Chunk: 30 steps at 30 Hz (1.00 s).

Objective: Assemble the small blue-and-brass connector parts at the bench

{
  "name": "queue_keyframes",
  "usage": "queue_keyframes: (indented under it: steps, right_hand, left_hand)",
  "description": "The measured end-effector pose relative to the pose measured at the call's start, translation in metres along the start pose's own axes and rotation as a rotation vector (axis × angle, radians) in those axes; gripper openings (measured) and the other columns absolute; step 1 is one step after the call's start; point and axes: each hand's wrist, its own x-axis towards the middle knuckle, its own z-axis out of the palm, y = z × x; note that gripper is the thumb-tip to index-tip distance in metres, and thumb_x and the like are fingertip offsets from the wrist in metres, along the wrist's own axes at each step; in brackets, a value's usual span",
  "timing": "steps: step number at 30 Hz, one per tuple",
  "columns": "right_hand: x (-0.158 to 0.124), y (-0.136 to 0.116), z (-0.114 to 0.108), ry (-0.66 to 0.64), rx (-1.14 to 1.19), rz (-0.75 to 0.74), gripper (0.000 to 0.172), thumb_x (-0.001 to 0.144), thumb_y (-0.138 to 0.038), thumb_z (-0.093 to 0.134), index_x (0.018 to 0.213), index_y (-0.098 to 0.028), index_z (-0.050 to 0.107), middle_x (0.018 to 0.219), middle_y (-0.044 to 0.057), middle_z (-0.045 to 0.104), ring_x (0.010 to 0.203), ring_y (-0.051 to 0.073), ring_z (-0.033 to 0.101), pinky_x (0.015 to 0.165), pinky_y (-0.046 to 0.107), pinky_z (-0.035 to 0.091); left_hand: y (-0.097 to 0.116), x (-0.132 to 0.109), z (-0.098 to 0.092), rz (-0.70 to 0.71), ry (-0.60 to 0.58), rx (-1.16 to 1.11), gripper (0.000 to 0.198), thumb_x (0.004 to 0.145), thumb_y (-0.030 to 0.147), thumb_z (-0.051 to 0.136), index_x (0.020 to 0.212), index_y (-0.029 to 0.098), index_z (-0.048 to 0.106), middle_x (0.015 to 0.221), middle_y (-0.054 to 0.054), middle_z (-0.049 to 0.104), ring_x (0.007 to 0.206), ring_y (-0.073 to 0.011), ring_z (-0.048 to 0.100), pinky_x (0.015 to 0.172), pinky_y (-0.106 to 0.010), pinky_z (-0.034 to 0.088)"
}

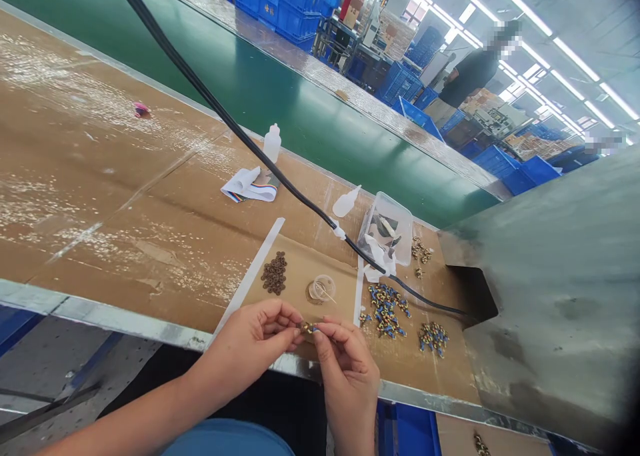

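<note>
Close to the table's front edge, my left hand (265, 333) and my right hand (347, 359) meet with fingers pinched on one small gold-and-blue metal piece (309, 327). Its exact kind is too small to make out. Just beyond the hands stands a small clear cup (323, 288) with a thin stick in it. Left of the cup lies a cluster of small brown rings (275, 273). To the right are a heap of blue-and-gold pieces (387, 309) and a smaller heap of similar pieces (433, 338).
A black cable (240, 133) crosses above the cardboard-covered table. Farther back are a clear plastic box (406, 226), white bottles (272, 143) and a folded striped ribbon (250, 186). A green conveyor belt (300, 109) runs behind; a metal panel (560, 296) stands right. People work in the distance.
</note>
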Motion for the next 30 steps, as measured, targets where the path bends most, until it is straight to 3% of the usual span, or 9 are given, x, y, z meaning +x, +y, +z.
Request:
queue_keyframes:
  steps: [8,15,30]
  right_hand:
    - [-0.001,0.006,0.0,0.008,0.058,0.081,0.012,0.078,-0.03,0.067,0.083,-0.02,0.07,0.094,0.007,0.066,0.093,0.019,0.063,0.079,0.029,0.053]
    - [0.0,0.008,0.0,0.016,0.166,0.205,0.019,0.076,-0.034,0.069,0.084,-0.017,0.07,0.091,0.007,0.069,0.084,0.018,0.065,0.077,0.031,0.054]
    - [0.0,0.013,0.0,0.006,0.232,0.329,0.023,0.074,-0.036,0.071,0.085,-0.017,0.069,0.084,0.006,0.07,0.077,0.016,0.065,0.072,0.028,0.053]
  left_hand:
    - [0.004,0.0,0.001,-0.003,0.0,0.003,0.008,0.073,0.02,0.066,0.08,0.016,0.065,0.075,-0.002,0.071,0.074,-0.0177,0.068,0.073,-0.03,0.054]
    - [0.0,0.001,0.001,-0.011,0.013,0.007,0.009,0.073,0.021,0.066,0.081,0.017,0.065,0.076,-0.001,0.071,0.075,-0.0178,0.069,0.074,-0.03,0.055]
    - [0.004,0.0,0.001,-0.013,0.004,0.024,0.008,0.074,0.022,0.065,0.08,0.017,0.065,0.075,-0.002,0.072,0.075,-0.0185,0.068,0.074,-0.031,0.055]
